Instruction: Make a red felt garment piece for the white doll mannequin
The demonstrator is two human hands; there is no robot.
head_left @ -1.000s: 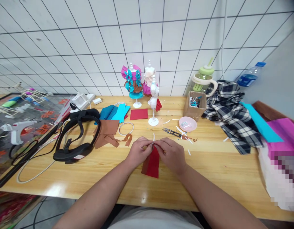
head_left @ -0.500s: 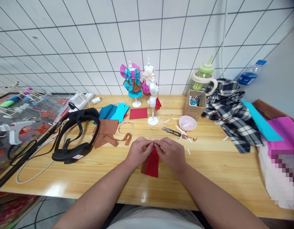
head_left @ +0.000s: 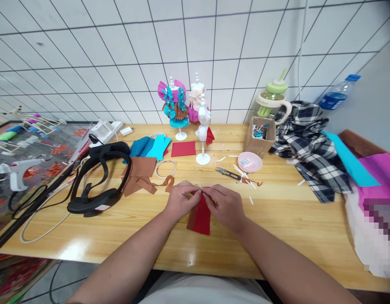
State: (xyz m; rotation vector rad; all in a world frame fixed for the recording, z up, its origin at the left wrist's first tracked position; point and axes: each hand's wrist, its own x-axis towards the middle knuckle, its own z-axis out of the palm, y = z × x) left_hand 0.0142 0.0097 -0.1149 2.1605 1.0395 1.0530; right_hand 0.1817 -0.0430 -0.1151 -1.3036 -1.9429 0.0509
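My left hand (head_left: 182, 200) and my right hand (head_left: 225, 207) meet in the middle of the table with their fingertips pinched together. Between them they grip the far end of a red crepe paper strip (head_left: 202, 219), which extends toward me with a browner left edge. A tiny pale bit shows at the fingertips, too small to name. Beyond my hands stands a small white dress-form stand (head_left: 203, 158). Thread snips (head_left: 228, 173) lie to the right, and a white ring (head_left: 166, 169) to the left.
Two dressed mini mannequins (head_left: 179, 110) stand by the tiled wall. A pink dish (head_left: 250, 162), cardboard box (head_left: 261, 142) and checked cloth (head_left: 312, 147) are at right. Brown paper pieces (head_left: 143, 167), a black headset (head_left: 98, 202) and a glue gun (head_left: 20, 173) are at left.
Both hands have shifted slightly left at the paper's far end, and more red shows beside the right fingertips. The pinch continues, and the camera view has moved a little.
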